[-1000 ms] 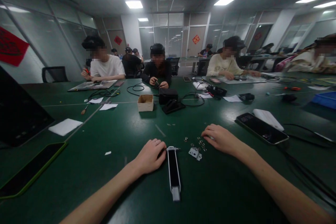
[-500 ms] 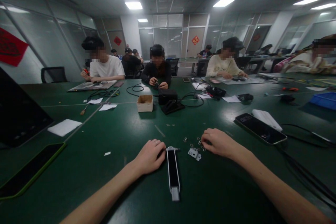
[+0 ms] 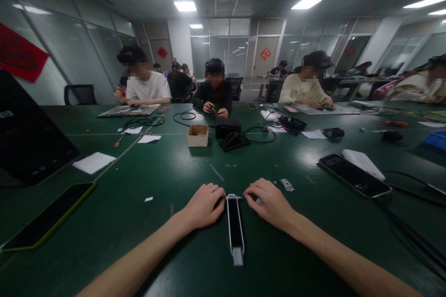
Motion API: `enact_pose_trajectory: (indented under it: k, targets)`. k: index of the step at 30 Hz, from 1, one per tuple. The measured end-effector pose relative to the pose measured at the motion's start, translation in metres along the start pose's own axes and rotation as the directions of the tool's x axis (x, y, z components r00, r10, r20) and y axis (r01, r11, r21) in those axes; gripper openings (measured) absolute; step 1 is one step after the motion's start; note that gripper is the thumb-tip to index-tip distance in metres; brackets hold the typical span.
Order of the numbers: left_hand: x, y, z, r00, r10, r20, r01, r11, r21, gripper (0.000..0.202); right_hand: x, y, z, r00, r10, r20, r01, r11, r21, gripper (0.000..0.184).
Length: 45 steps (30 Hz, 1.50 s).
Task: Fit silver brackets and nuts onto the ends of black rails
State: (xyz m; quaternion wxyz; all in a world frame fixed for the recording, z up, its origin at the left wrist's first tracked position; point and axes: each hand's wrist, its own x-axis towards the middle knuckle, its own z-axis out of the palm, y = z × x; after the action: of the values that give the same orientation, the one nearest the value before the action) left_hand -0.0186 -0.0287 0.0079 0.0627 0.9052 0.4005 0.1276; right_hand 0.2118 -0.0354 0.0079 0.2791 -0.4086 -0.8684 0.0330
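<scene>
A long narrow metal frame [image 3: 235, 225] with a pale rim and black middle lies on the green table, its grey block end toward me. A thin bolt [image 3: 240, 197] sticks out sideways at its far end. My left hand [image 3: 205, 206] is closed at the left of that far end, its fingertips against the frame. At the bolt's right tip my right hand [image 3: 268, 202] pinches thumb and finger together; whatever it holds is too small to make out. A small metal bracket [image 3: 287, 185] lies beyond the right hand, which hides most of the small metal rings there.
A phone [image 3: 354, 175] and white case [image 3: 363, 164] lie right, with cables beside them. Left are a green-edged phone [image 3: 49, 216], a laptop [image 3: 31, 139] and white paper [image 3: 94, 163]. Ahead stand a small box [image 3: 198, 137] and black device [image 3: 227, 127]. People sit opposite.
My right hand has moved left from the small rings to the bolt's tip. The bracket now lies farther away and to the right. My left hand stays at the frame's far end.
</scene>
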Motion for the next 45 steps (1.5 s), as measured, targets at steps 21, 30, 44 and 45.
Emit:
enact_pose_trajectory:
  k: [21, 30, 44, 45]
  targets:
    - [-0.0008, 0.0016, -0.0027, 1.000, -0.004, 0.003, 0.004, 1.000, -0.008, 0.010, -0.0024, 0.0017, -0.0005, 0.991, 0.046, 0.127, -0.054, 0.997, 0.057, 0.008]
    - [-0.0009, 0.0025, -0.0028, 1.000, -0.006, 0.006, 0.006, 1.000, 0.010, 0.009, -0.0015, 0.0003, 0.0017, 0.994, 0.050, 0.096, -0.054, 0.998, 0.037, 0.007]
    - [-0.0001, 0.0041, -0.0057, 1.000, -0.012, 0.016, 0.012, 1.000, -0.007, 0.012, -0.0018, 0.0015, 0.0058, 0.994, 0.003, 0.105, -0.005, 1.000, 0.022, 0.011]
    - [-0.0001, 0.0041, -0.0057, 1.000, -0.012, 0.016, 0.012, 1.000, -0.007, 0.012, -0.0016, 0.0007, 0.0055, 0.994, 0.005, 0.105, -0.007, 1.000, 0.017, 0.011]
